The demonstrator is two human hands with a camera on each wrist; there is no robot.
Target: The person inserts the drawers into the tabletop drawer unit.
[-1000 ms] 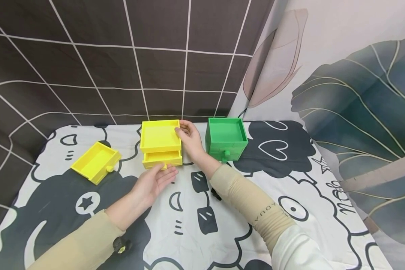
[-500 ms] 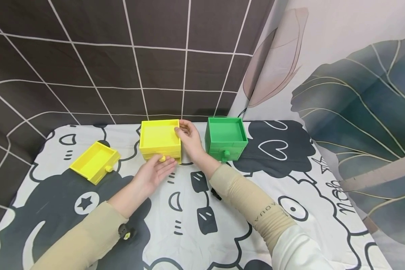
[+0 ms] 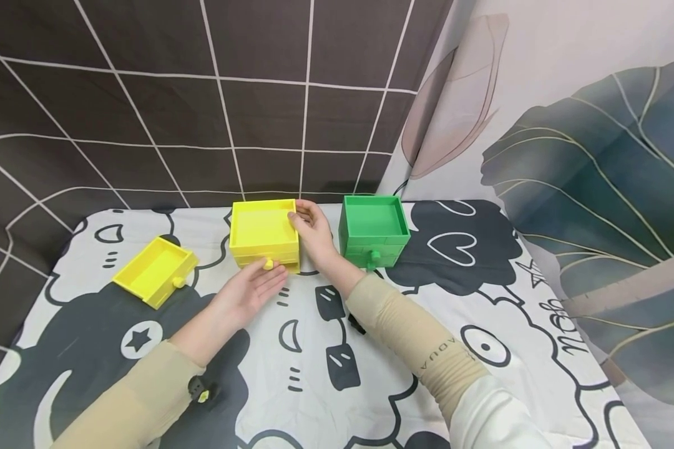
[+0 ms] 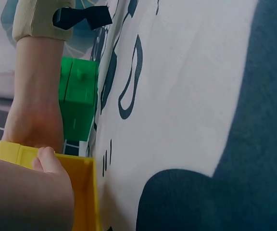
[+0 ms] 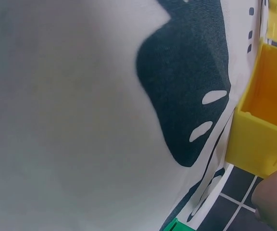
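Observation:
A small yellow drawer cabinet (image 3: 263, 224) with a tray-like top stands near the back of the patterned cloth. My left hand (image 3: 246, 293) is at its front, palm turned up, with the knob (image 3: 268, 264) of an inserted yellow drawer between thumb and fingers. Beneath that drawer, the left wrist view shows a hollow slot (image 4: 83, 187). With the thumb over the top rim, my right hand (image 3: 313, 236) grips the cabinet's right side; its other fingers are partly hidden. A second yellow drawer (image 3: 156, 272) lies apart on the left, knob facing right.
A green drawer cabinet (image 3: 374, 226) with a knobbed front stands just right of my right hand. Behind everything hangs a dark grid-patterned curtain (image 3: 264, 112). A patterned wall (image 3: 595, 162) rises on the right. The cartoon-print cloth (image 3: 292, 405) covers the surface.
The protruding yellow drawer has slid back into the cabinet, with my left hand moving forward along with it. My right hand stays on the cabinet's side.

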